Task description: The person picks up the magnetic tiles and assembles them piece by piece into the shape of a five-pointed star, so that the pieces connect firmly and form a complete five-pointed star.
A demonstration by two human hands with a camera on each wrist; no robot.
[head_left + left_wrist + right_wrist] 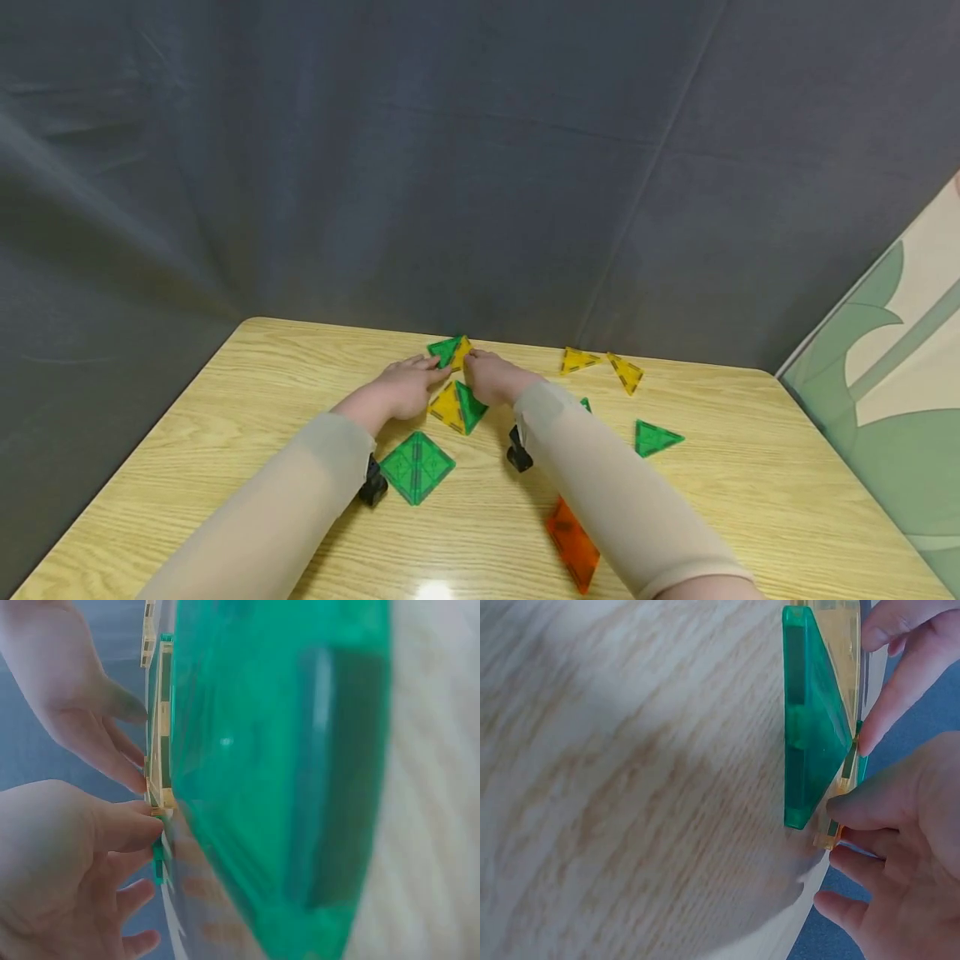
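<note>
Dark cloth rises behind my pale wood-grain table.
Across the upper frame I face a dark blue-grey cloth (450,183), softly wrinkled at the left, with a long slanting crease (660,142) running down right of centre. It also fills the left edge, beside the table (225,408), whose far corners look rounded to me. At the right edge I see a cream panel (918,333) printed with green leafy shapes (922,458). Light leaves a white glare (433,591) on the tabletop, bottom centre.
</note>
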